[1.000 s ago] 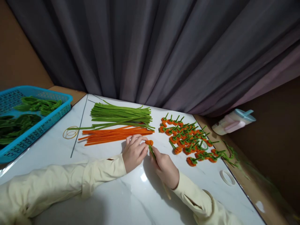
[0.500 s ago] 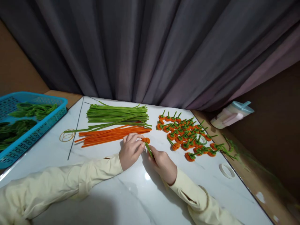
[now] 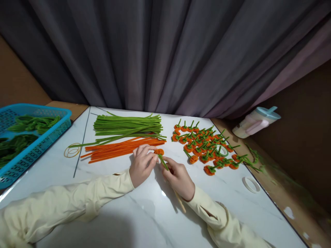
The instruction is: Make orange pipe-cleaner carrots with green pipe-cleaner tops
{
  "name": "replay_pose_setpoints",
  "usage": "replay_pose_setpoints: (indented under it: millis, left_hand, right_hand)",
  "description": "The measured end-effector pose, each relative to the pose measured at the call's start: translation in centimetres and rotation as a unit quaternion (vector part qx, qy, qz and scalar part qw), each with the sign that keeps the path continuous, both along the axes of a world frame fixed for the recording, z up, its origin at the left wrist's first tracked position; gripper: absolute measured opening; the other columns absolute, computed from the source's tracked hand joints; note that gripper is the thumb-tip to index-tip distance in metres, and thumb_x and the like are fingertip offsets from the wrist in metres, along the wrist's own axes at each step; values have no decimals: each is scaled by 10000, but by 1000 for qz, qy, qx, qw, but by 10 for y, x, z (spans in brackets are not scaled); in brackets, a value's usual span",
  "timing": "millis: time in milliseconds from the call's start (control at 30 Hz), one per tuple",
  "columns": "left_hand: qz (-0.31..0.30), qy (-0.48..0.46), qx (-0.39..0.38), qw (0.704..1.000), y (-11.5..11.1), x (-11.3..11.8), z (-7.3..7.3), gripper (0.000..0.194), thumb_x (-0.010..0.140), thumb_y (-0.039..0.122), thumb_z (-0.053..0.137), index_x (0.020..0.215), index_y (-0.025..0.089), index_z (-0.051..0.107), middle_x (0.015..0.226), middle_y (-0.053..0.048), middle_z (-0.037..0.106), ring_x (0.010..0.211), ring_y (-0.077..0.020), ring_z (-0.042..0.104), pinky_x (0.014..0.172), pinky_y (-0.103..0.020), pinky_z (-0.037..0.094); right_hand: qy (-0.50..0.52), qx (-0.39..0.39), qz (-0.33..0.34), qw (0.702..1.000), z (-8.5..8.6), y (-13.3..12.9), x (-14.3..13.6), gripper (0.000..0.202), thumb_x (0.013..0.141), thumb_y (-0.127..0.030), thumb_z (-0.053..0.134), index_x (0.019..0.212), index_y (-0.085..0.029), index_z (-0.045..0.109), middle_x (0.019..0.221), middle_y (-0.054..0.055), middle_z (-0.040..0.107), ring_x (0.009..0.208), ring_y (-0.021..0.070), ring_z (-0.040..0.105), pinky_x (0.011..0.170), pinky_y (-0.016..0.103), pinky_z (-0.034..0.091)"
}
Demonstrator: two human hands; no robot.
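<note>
My left hand (image 3: 141, 164) pinches a small orange pipe-cleaner pumpkin (image 3: 159, 151) at its left side, over the middle of the table. My right hand (image 3: 179, 178) is closed, thumb and finger on the green pipe-cleaner stem (image 3: 162, 162) that runs down from the pumpkin. Below the right palm a thin pale wooden stick (image 3: 180, 202) pokes out; its upper part is hidden by the hand. Just beyond the left hand lie loose orange pipe cleaners (image 3: 124, 150), with a thick bundle of green pipe cleaners (image 3: 126, 124) behind them.
To the right sit several orange pumpkins with green stems (image 3: 199, 144), a roll of tape (image 3: 221, 150) among them. A white ring (image 3: 251, 185) lies near the right edge. A tumbler (image 3: 256, 121), rubber bands (image 3: 72, 150) and a blue basket (image 3: 55, 139) of green leaves surround the work.
My right hand has turned slightly, and the wooden stick now shows below it. The pumpkin stays between both hands. The whole view has shifted a little.
</note>
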State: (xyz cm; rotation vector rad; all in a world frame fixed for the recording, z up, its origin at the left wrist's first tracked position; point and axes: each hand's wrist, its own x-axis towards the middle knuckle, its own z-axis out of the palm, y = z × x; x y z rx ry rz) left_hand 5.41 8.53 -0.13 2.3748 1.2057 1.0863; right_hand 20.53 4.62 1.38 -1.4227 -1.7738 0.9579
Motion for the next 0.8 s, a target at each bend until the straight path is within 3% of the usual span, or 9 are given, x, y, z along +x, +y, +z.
replay_pose_setpoints:
  millis: [100, 267, 433, 633, 700, 800]
  left_hand:
    - [-4, -3, 3, 1000, -1, -1, 1, 245, 873, 202, 361, 733, 188, 561, 1011, -54, 571, 983, -209, 441, 788, -368, 289]
    - [-14, 0, 28, 999, -4, -1, 1, 238, 871, 202, 369, 735, 187, 563, 1012, -58, 574, 983, -216, 437, 789, -376, 288]
    - [-10, -4, 49, 999, -5, -1, 1, 224, 869, 195, 382, 749, 179, 570, 1010, -62, 578, 980, -220, 431, 798, -384, 281]
    - [1, -4, 59, 998, -3, 0, 1, 206, 864, 195, 406, 753, 171, 578, 1009, -63, 583, 978, -224, 436, 800, -387, 270]
    - [-2, -2, 61, 998, -4, 0, 1, 198, 861, 192, 413, 757, 170, 580, 1009, -63, 583, 979, -225, 436, 802, -388, 265]
    - [-10, -12, 49, 999, -4, 0, 1, 218, 863, 184, 405, 737, 169, 581, 1003, -64, 580, 979, -221, 434, 803, -380, 265]
  right_hand:
    - [-127, 103, 10, 987, -2, 0, 4, 328, 798, -187, 408, 1094, -96, 519, 586, 14, 594, 496, 123, 538, 529, 219, 429]
    - [-236, 116, -5, 965, -6, 2, 5, 354, 823, -158, 339, 1119, -27, 480, 701, 130, 659, 580, 198, 611, 532, 271, 449]
    - [-188, 69, 13, 980, 5, -1, 4, 379, 799, -140, 378, 1151, -35, 470, 656, 80, 645, 545, 170, 581, 548, 262, 445]
    - [-58, -79, 58, 994, 30, -6, 6, 372, 856, -204, 357, 1205, -96, 422, 561, -11, 595, 401, 102, 496, 487, 209, 430]
    - [-71, -74, 62, 993, 31, -7, 5, 366, 878, -229, 323, 1206, -96, 418, 563, -2, 598, 384, 103, 493, 486, 215, 432]
    - [-172, -3, 40, 984, 25, -8, 4, 380, 866, -199, 325, 1208, -65, 418, 606, 47, 631, 452, 147, 553, 517, 249, 437]
